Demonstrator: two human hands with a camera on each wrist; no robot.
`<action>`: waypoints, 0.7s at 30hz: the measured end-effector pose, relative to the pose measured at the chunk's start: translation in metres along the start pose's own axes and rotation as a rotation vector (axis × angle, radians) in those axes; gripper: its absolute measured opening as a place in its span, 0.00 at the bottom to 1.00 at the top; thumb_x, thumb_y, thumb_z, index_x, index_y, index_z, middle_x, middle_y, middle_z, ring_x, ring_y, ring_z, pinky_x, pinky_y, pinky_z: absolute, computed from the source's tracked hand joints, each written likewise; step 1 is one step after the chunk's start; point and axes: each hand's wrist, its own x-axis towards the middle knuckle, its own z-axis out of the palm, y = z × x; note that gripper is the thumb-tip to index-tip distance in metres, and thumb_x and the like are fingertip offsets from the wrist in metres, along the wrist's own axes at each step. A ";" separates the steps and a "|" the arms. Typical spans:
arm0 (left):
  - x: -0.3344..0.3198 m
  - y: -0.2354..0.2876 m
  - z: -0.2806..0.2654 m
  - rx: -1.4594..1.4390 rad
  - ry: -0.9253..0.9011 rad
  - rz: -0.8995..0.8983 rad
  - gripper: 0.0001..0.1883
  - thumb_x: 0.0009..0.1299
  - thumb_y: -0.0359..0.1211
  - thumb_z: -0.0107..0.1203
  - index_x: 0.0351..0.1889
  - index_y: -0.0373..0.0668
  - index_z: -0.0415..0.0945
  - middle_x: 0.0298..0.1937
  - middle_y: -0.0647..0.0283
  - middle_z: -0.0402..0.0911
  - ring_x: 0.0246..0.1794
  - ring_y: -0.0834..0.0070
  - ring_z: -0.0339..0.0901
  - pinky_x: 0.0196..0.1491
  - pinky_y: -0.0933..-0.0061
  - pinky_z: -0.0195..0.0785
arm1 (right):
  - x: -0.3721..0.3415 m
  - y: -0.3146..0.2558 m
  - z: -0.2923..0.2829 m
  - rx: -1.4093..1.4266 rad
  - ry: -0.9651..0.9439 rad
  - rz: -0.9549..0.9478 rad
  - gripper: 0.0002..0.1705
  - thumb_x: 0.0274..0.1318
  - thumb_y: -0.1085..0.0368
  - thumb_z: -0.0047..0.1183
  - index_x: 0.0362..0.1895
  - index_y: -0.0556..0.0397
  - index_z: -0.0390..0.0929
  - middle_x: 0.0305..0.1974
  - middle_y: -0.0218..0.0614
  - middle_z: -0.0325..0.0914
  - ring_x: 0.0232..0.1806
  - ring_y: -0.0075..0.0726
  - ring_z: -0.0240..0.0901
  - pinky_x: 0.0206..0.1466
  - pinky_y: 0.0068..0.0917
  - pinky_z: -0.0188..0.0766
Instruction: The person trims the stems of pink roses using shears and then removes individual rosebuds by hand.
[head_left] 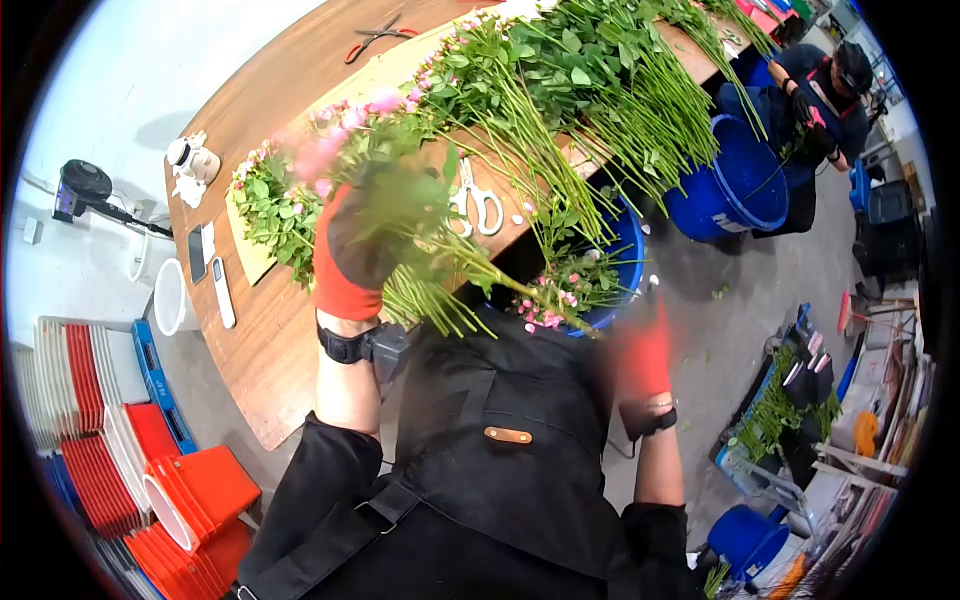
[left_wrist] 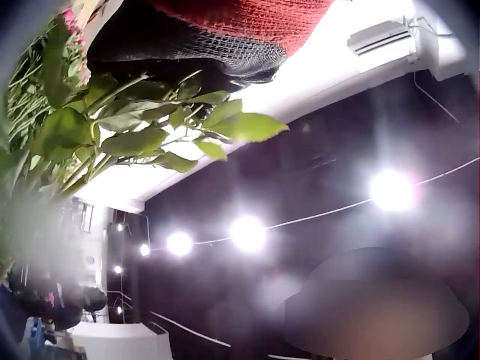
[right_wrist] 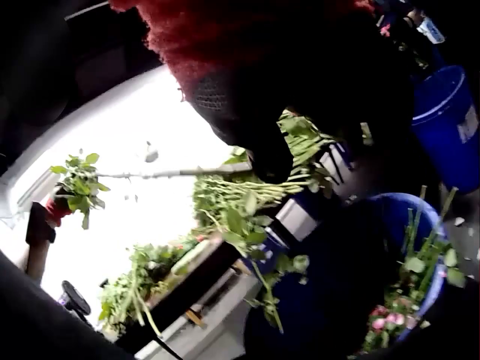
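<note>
My left hand (head_left: 350, 250), in a red and black glove, grips a bunch of pink roses (head_left: 320, 152) above the table's near edge. The blooms point up and left; the bared rose stems (head_left: 490, 270) slant down to the right. At their lower end is my right hand (head_left: 645, 355), in a matching glove and blurred by motion. In the right wrist view, its dark fingers (right_wrist: 270, 161) close over the end of the stems. Leaves (left_wrist: 139, 139) stand out from the bunch in the left wrist view. White-handled scissors (head_left: 480, 210) lie on the table just beyond the bunch.
Leafy rose piles (head_left: 600, 60) cover the far side of the wooden table (head_left: 270, 350), stems overhanging. A blue bucket (head_left: 630, 250) of cuttings stands below the edge, another blue bucket (head_left: 720, 195) beyond. Another person (head_left: 830, 100) works at far right. Red-handled pliers (head_left: 380, 35) lie at the back.
</note>
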 end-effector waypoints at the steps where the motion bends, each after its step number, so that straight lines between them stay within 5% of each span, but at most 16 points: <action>1: 0.002 0.002 0.010 -0.165 0.002 0.001 0.24 0.70 0.30 0.57 0.64 0.35 0.69 0.59 0.58 0.77 0.56 0.70 0.77 0.60 0.65 0.70 | 0.011 -0.026 -0.001 0.057 -0.005 -0.048 0.34 0.54 0.67 0.57 0.67 0.54 0.65 0.63 0.45 0.70 0.61 0.43 0.70 0.62 0.35 0.69; 5: -0.002 -0.011 0.042 -1.105 0.093 -0.298 0.15 0.77 0.28 0.46 0.60 0.39 0.71 0.60 0.61 0.75 0.59 0.70 0.73 0.65 0.65 0.65 | 0.022 -0.164 -0.018 0.550 -0.377 -0.101 0.42 0.58 0.64 0.56 0.76 0.50 0.55 0.72 0.41 0.61 0.63 0.37 0.68 0.63 0.31 0.68; 7: 0.003 0.003 0.055 -1.138 0.231 -0.425 0.20 0.81 0.35 0.41 0.68 0.40 0.62 0.65 0.65 0.70 0.63 0.73 0.70 0.67 0.68 0.63 | 0.015 -0.202 -0.003 0.843 -0.644 -0.096 0.38 0.66 0.58 0.49 0.76 0.50 0.53 0.73 0.40 0.59 0.56 0.33 0.71 0.60 0.28 0.69; 9: -0.009 -0.018 0.054 -0.941 0.116 -0.393 0.21 0.80 0.35 0.43 0.69 0.40 0.62 0.68 0.62 0.69 0.66 0.72 0.68 0.69 0.66 0.60 | 0.010 -0.222 0.006 0.914 -0.795 -0.173 0.35 0.70 0.54 0.43 0.76 0.52 0.54 0.72 0.39 0.60 0.53 0.31 0.73 0.59 0.25 0.69; 11: -0.022 -0.041 0.050 -0.652 0.017 -0.293 0.23 0.79 0.34 0.45 0.70 0.40 0.62 0.70 0.59 0.67 0.68 0.71 0.66 0.71 0.64 0.58 | 0.007 -0.232 0.006 0.994 -1.075 0.041 0.33 0.72 0.50 0.39 0.73 0.56 0.59 0.72 0.40 0.60 0.61 0.33 0.68 0.64 0.27 0.65; 13: -0.019 -0.044 0.055 -0.798 0.191 -0.414 0.21 0.76 0.32 0.49 0.67 0.39 0.67 0.69 0.57 0.69 0.67 0.68 0.68 0.70 0.62 0.60 | 0.002 -0.209 0.020 0.839 -0.836 -0.135 0.25 0.69 0.55 0.49 0.64 0.56 0.71 0.57 0.32 0.75 0.58 0.28 0.69 0.64 0.28 0.64; 14: -0.012 -0.039 0.054 -0.795 0.288 -0.525 0.21 0.75 0.31 0.50 0.66 0.38 0.68 0.68 0.56 0.70 0.67 0.66 0.69 0.69 0.62 0.61 | 0.009 -0.200 0.035 0.842 -0.849 -0.014 0.23 0.68 0.57 0.51 0.61 0.57 0.74 0.54 0.32 0.77 0.58 0.27 0.69 0.64 0.28 0.64; 19: -0.008 -0.041 0.024 -0.927 0.270 -0.160 0.22 0.70 0.26 0.56 0.64 0.36 0.70 0.57 0.57 0.80 0.53 0.68 0.79 0.57 0.66 0.74 | -0.018 -0.194 -0.015 0.565 -0.597 -0.017 0.23 0.59 0.65 0.59 0.58 0.56 0.75 0.52 0.35 0.79 0.53 0.30 0.73 0.60 0.29 0.67; 21: -0.026 -0.089 -0.001 -0.144 0.208 -0.107 0.26 0.66 0.25 0.62 0.63 0.36 0.70 0.57 0.59 0.80 0.52 0.70 0.79 0.56 0.67 0.74 | -0.012 -0.169 -0.025 0.202 -0.498 -0.175 0.25 0.56 0.64 0.61 0.58 0.53 0.76 0.53 0.40 0.79 0.54 0.38 0.76 0.59 0.31 0.70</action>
